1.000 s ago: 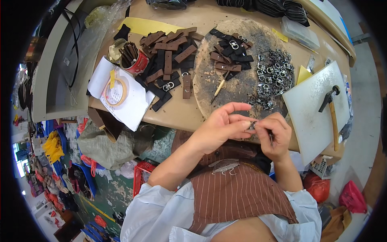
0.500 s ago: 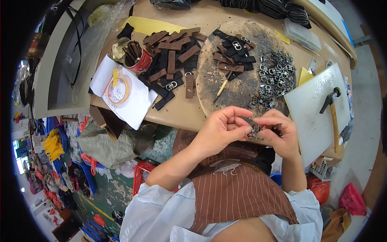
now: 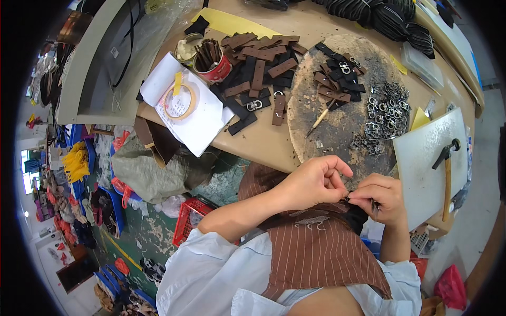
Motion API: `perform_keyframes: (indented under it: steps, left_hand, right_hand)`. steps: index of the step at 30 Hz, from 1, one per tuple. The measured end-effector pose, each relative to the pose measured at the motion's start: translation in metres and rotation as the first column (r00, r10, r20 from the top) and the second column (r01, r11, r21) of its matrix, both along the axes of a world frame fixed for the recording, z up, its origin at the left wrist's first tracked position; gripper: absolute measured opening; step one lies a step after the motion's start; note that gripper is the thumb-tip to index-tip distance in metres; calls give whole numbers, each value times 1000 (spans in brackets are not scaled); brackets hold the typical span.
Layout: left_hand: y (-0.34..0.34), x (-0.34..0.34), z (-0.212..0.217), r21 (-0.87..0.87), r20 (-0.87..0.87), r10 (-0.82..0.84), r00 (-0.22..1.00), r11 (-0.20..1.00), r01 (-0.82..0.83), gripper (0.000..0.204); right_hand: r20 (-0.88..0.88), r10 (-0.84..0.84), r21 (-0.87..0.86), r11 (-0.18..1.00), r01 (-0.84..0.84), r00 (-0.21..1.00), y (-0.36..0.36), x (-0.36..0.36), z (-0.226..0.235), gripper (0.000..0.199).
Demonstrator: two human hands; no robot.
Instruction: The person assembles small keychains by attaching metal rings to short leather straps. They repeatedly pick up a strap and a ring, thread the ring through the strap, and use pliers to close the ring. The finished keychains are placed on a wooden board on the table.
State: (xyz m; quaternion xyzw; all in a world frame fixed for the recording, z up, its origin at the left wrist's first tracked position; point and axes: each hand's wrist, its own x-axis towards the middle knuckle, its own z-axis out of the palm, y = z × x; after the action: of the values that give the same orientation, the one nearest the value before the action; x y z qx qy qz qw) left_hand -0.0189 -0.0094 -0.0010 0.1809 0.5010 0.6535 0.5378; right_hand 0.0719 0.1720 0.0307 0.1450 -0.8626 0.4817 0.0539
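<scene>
Apparently, right hand (image 3: 382, 197) pinched small metal piece (image 3: 347, 198), fingertips nearly together; left hand (image 3: 320, 181), at its ten o'clock, grip unclear; steadiness seemed key.

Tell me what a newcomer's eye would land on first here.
Probably the big worn round board on the table, with a heap of metal fittings on its right side. At its near edge, the right hand pinches a tiny dark piece beside the left hand. To the right, a hammer lies on a white slab.
</scene>
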Motion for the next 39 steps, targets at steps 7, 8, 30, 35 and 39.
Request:
perform_keyframes:
  steps: [7,8,30,35,39]
  left_hand:
    - [6,-39,-8,-12,-300,112,947,993,-122,17]
    - [7,-61,-5,-61,-500,199,843,963,-263,15]
    - [22,-22,21,62,-24,370,929,928,-368,26]
    - [18,-9,35,79,-44,316,948,947,-312,29]
    - [18,-4,37,78,-48,333,942,941,-328,28]
  right_hand:
    - [68,-328,-268,904,333,942,0,8,-28,7]
    - [128,-378,-369,840,397,917,2,11,-31,6]
    - [229,-192,-652,697,297,954,-11,5,17,30]
    - [155,-252,-553,779,295,955,-6,-2,8,17]
    - [93,-275,-528,801,282,957,-6,-2,8,18]
